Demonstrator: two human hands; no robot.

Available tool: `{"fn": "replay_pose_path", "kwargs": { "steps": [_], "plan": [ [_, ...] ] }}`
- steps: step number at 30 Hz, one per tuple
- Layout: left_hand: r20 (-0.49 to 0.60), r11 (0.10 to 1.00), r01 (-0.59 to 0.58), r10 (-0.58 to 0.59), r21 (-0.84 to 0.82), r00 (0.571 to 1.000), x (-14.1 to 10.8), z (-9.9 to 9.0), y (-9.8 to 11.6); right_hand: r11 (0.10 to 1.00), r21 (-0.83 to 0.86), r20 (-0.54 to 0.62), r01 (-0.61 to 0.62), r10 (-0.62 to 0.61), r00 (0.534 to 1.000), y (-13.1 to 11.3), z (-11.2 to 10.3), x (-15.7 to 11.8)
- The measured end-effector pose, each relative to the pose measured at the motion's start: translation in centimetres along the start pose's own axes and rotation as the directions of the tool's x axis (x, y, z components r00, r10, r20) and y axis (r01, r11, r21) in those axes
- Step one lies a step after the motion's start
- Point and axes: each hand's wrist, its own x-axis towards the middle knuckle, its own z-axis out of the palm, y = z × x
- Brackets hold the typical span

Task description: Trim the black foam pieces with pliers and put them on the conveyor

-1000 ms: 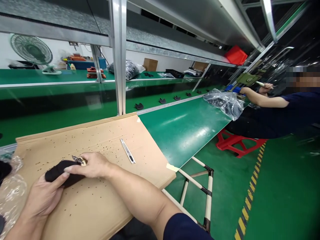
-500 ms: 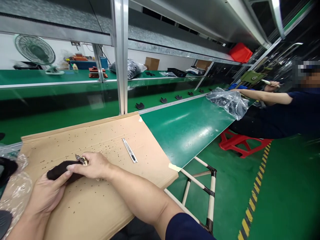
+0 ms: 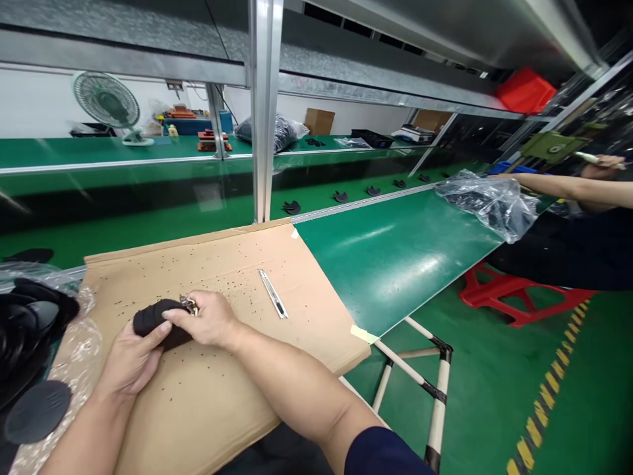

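Note:
My left hand [image 3: 133, 359] is closed around a soft-looking black rubber piece [image 3: 151, 318], which curves up over the fingers above the cardboard. Closed as well, my right hand [image 3: 212, 320] holds small metal nippers [image 3: 188, 304], mostly hidden in the fist, their jaws at the piece's right end. The right thumb presses on the black piece, close to the left thumb. Under both hands lies a cardboard sheet [image 3: 198, 402] scattered with tiny dark crumbs. A utility knife [image 3: 273, 294] rests on it, to the right of my hands.
Black rubber parts [image 3: 34, 323] lie in clear plastic at the left, with a round black disc [image 3: 38, 411] in front. Black parts [image 3: 340, 196] sit in a row on the green belt behind. A co-worker's arm [image 3: 578, 187] reaches beyond a plastic bag [image 3: 487, 198]. A metal post [image 3: 264, 112] rises behind the cardboard.
The view has swung left, so the scene sits further right and more of the black parts at the left shows. Both hands keep hold; the black piece appears slightly turned.

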Motion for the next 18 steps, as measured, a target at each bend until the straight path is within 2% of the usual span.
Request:
{"fn": "replay_pose_path", "kwargs": {
  "steps": [4,7,10,14,18],
  "plan": [
    [-0.024,0.991,0.047,-0.050,-0.122,0.998,0.3,0.1,0.4,0.991,-0.030,-0.070,0.133,-0.135,0.988,0.3,0.6,0.0],
    [-0.019,0.973,0.092,-0.098,-0.212,0.995,0.3,0.2,0.6,0.940,0.169,-0.039,0.296,-0.294,0.955,0.8,1.1,0.0],
    [0.000,0.958,0.114,-0.118,-0.264,0.993,0.0,0.3,0.8,0.865,0.329,-0.056,0.378,-0.382,0.923,1.3,1.5,0.1],
    [0.086,0.925,0.166,-0.146,-0.341,0.986,0.2,0.0,0.7,0.865,0.267,-0.073,0.425,-0.421,0.904,1.8,1.7,0.6],
    [0.160,0.909,0.196,-0.146,-0.369,0.976,0.4,-0.7,0.4,0.828,0.139,-0.090,0.543,-0.536,0.839,1.7,1.7,0.9]
  ]
}}
